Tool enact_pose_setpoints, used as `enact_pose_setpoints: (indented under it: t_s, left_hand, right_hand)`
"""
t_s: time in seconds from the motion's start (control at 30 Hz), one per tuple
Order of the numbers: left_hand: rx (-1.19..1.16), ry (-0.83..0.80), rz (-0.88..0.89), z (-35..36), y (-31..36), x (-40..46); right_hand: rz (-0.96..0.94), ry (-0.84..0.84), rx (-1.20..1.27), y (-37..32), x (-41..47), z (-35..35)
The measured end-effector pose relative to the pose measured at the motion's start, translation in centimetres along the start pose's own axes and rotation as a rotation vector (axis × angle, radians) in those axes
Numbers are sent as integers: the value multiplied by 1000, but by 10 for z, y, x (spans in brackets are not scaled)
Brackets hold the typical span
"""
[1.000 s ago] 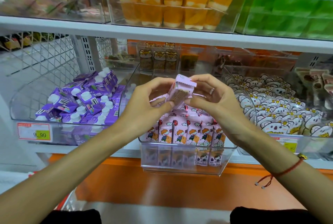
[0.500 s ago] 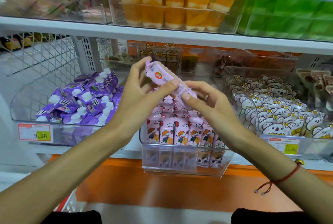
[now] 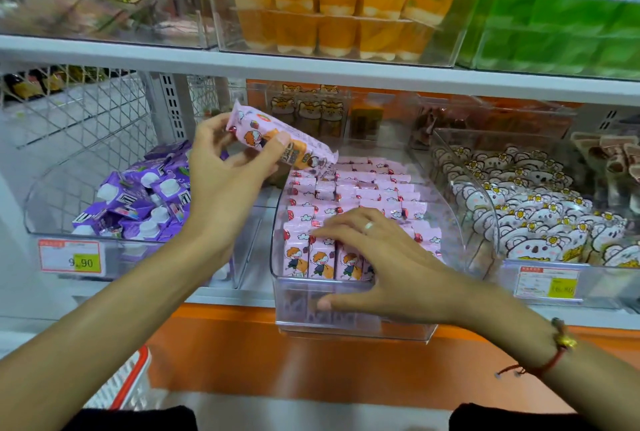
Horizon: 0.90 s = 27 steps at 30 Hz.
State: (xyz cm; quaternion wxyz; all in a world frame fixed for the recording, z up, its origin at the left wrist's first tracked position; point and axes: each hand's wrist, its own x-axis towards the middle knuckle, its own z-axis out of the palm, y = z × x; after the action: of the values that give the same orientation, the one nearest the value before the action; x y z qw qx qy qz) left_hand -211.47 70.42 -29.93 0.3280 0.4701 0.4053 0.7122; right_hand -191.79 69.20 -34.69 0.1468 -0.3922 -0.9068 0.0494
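Observation:
My left hand (image 3: 225, 167) holds a pink cartoon-printed snack packet (image 3: 277, 139) tilted in the air, above the left rear of a clear plastic bin (image 3: 349, 323). The bin is packed with several rows of the same pink packets (image 3: 360, 195) standing upright. My right hand (image 3: 377, 261) lies over the bin's front rim, fingers stretched across the tops of the front-row packets and thumb against the clear front wall.
A bin of purple cartons (image 3: 138, 198) stands to the left, a bin of white koala packets (image 3: 540, 219) to the right. Above the white shelf (image 3: 311, 74) sit orange jelly cups (image 3: 332, 8) and green packs (image 3: 561, 32). A basket corner (image 3: 131, 382) shows lower left.
My right hand let go of the pink packet and dropped onto the front of the bin. My left hand kept the packet, which now lies more level and a little higher.

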Motion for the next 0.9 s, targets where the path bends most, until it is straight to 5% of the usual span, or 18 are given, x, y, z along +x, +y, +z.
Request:
enact_pose_setpoints:
  t_s: [0.37, 0.47, 0.57, 0.9]
  left_hand:
    - [112, -70, -21, 6, -11, 13]
    - [238, -103, -44, 8, -17, 32]
    - [292, -172, -79, 11, -24, 49]
    - [372, -182, -174, 23, -39, 75]
  right_hand:
    - [-14, 69, -58, -1, -3, 3]
    - [52, 110, 159, 5, 13, -13]
    - [171, 175, 97, 26, 47, -27]
    - [380, -164, -326, 58, 128, -6]
